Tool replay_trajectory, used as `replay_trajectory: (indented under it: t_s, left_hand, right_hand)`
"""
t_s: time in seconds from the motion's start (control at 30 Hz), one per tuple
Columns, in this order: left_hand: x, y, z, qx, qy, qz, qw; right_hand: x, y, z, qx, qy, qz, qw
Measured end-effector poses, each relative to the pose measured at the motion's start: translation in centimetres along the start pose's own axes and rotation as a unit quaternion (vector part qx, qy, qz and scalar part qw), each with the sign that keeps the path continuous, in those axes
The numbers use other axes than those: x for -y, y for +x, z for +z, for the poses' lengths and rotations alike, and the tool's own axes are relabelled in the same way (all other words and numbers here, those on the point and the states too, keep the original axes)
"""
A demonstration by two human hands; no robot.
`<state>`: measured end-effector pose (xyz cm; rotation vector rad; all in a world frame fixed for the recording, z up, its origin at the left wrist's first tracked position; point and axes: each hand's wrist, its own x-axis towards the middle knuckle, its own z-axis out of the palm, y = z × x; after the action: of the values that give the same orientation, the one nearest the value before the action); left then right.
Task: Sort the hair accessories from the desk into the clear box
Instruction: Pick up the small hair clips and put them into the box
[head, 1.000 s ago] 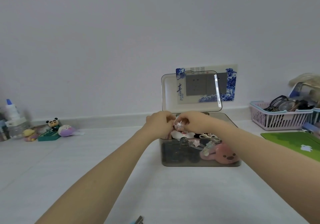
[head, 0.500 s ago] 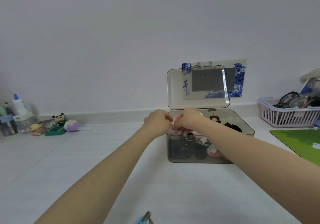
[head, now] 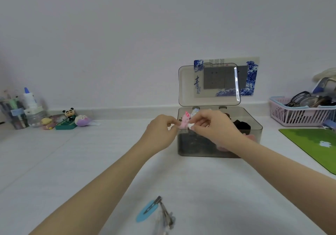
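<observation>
The clear smoky box (head: 254, 136) stands on the white desk with its lid (head: 183, 89) raised against the wall. Several hair accessories lie inside, among them dark hair ties (head: 242, 125). Over the box's left front corner, my left hand (head: 161, 132) and my right hand (head: 212, 127) together pinch a small pink hair clip (head: 185, 121), one at each end. Near me on the desk lie a blue hair clip (head: 146, 211) and a metal clip (head: 166, 214).
A pink basket (head: 291, 114) with glasses sits at the right, and a green mat (head: 314, 145) lies in front of it. At the far left stand a bottle (head: 30, 98), a pen holder (head: 13, 116) and small cartoon figures (head: 69, 114).
Both hands, still pinching the pink clip, have shifted left to the box's front left corner. The view tilted down, so the blue and metal clips on the desk now show.
</observation>
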<state>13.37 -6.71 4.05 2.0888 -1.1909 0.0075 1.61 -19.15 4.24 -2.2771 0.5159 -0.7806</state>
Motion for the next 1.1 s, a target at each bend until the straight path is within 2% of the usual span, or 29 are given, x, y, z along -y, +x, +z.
replay_trajectory:
  t_s: [0.1,0.2,0.3,0.47,0.57,0.73,0.83,0.97,1.1]
  left_hand:
    - [0.3,-4.0,-1.0,0.04,0.014,-0.004,0.999]
    - [1.1,-7.1,-2.0,0.155,0.081,-0.037,0.984]
    - [1.9,-9.7,-2.6,0.259,0.166,-0.079,0.948]
    - [2.6,-12.4,-3.4,0.34,0.173,-0.082,0.921]
    - [3.0,-13.5,-3.4,0.343,0.169,-0.067,0.922]
    - [3.1,-13.8,-3.6,0.333,0.144,-0.072,0.929]
    - [3.2,-13.8,-3.5,0.298,0.123,-0.067,0.944]
    - [3.6,-13.7,-2.7,0.228,0.038,-0.089,0.969]
    - [3.6,-14.0,-2.2,0.201,0.05,-0.069,0.976]
  right_hand:
    - [0.4,-4.5,0.9,0.096,-0.007,-0.036,0.995]
    - [0.6,-7.6,2.3,0.176,-0.043,-0.056,0.982]
    - [0.6,-9.6,3.7,0.221,-0.075,-0.07,0.97]
    - [1.0,-11.3,4.9,0.282,-0.083,-0.099,0.951]
    - [1.2,-12.0,5.2,0.308,-0.108,-0.138,0.935]
    - [0.9,-12.5,5.3,0.282,-0.122,-0.159,0.938]
    - [0.7,-12.6,5.3,0.242,-0.124,-0.169,0.948]
    - [0.8,-12.6,5.3,0.194,-0.111,-0.155,0.962]
    - [0.9,-13.0,5.5,0.186,-0.093,-0.143,0.968]
